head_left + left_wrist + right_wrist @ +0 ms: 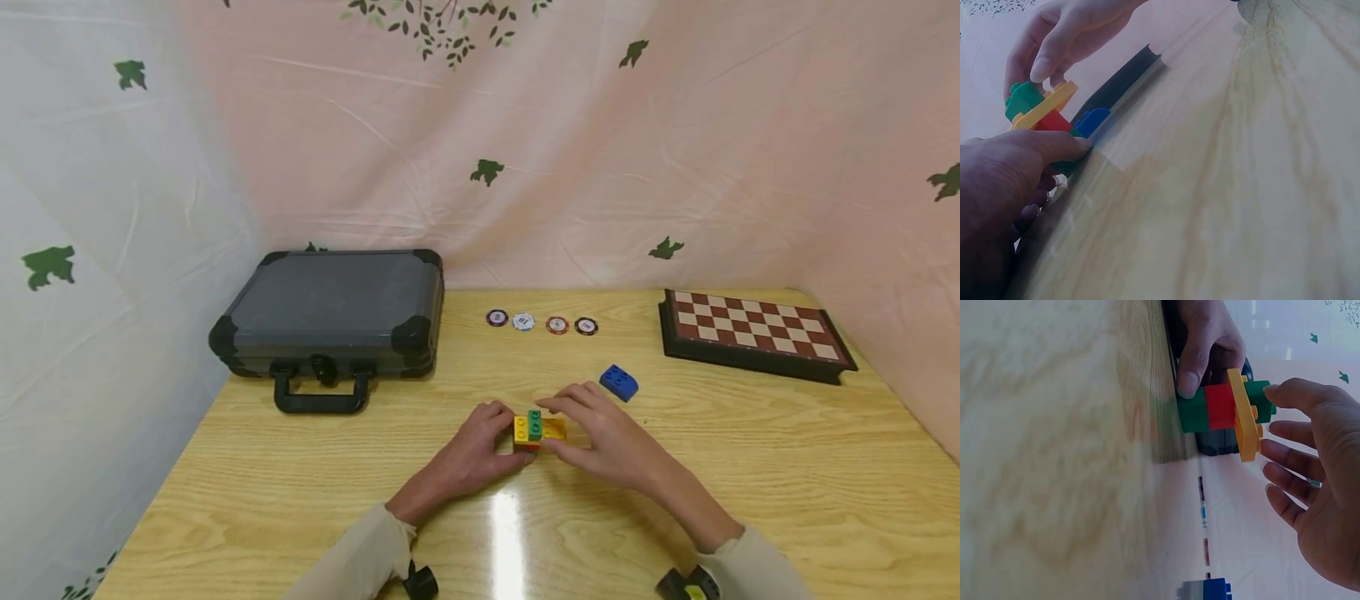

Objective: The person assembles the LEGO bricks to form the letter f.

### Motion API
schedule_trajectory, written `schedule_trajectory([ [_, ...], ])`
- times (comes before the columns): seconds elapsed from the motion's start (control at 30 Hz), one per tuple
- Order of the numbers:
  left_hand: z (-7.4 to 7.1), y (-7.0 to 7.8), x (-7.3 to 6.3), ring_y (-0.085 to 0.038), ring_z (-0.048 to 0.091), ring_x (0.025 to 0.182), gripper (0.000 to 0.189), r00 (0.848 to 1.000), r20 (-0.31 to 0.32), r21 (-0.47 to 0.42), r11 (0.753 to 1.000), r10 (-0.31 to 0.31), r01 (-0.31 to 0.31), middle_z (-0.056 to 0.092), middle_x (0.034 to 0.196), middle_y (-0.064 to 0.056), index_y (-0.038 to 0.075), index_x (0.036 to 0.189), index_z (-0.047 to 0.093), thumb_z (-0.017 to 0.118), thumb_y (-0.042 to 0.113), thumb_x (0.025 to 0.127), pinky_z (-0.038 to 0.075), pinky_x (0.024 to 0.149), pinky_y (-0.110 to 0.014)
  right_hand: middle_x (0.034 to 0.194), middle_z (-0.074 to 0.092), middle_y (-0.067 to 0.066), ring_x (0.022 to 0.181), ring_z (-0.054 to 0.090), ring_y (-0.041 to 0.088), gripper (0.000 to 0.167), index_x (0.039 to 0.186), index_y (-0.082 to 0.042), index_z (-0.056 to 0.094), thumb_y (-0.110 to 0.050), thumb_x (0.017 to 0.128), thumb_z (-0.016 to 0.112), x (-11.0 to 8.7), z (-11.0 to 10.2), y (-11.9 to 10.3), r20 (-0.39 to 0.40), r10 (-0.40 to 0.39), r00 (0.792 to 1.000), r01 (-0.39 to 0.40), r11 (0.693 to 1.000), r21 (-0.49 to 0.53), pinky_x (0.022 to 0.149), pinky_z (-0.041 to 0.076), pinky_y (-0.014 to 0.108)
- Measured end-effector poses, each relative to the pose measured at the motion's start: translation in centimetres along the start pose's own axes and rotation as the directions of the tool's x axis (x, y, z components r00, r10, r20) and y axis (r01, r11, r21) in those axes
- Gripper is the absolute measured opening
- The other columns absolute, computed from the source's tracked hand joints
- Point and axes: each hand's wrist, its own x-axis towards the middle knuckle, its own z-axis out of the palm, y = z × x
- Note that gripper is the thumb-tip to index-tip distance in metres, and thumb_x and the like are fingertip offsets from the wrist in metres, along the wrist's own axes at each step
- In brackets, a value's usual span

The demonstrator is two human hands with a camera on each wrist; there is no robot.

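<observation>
A small stack of toy building bricks stands on the table before me: a green brick (1194, 414) at the bottom, a red brick (1219, 406) on it, a long yellow plate (1244, 419) across that, and a small green brick (535, 424) on top. The plate juts out to the right beyond the bricks below. My left hand (474, 450) holds the bottom brick from the left, thumb on its near side. My right hand (611, 433) hovers at the top with fingers spread, its thumb tip right at the upper green brick.
A blue brick (618, 382) lies behind my right hand. Several poker chips (557, 325) form a row farther back. A grey case (337, 304) with a black handle sits at the back left, and a checkered game board box (753, 329) at the back right. Fabric (525, 225) hangs behind the table.
</observation>
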Motion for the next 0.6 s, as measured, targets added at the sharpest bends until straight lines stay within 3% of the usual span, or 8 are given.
schedule_trajectory([
  [0.27,0.0,0.0,0.0,-0.014,0.049,0.095,0.026,1.000,-0.011,-0.003,1.000,-0.005,0.005,0.058,0.106,0.003,0.012,0.105,0.069,0.082,0.029,0.091,0.045,0.082,-0.030,0.121,0.065,0.001,0.113,0.056,0.020,0.039,0.128,-0.008,0.069,-0.016,0.092,0.080,-0.9,-1.1,1.2,-0.055,0.044,0.998,-0.043,0.999,0.026,0.090,0.053,0.048],
  [0.6,-0.1,0.1,0.1,-0.013,0.048,0.097,0.026,0.999,0.013,-0.003,0.999,-0.050,0.050,0.056,0.107,0.006,0.013,0.105,0.068,0.081,0.032,0.091,0.044,0.084,-0.030,0.114,0.066,0.007,0.104,0.054,0.020,0.032,0.122,-0.004,0.070,-0.003,0.091,0.078,-1.7,-2.4,4.0,-0.182,0.099,0.978,-0.100,0.995,0.002,0.084,0.051,0.041],
])
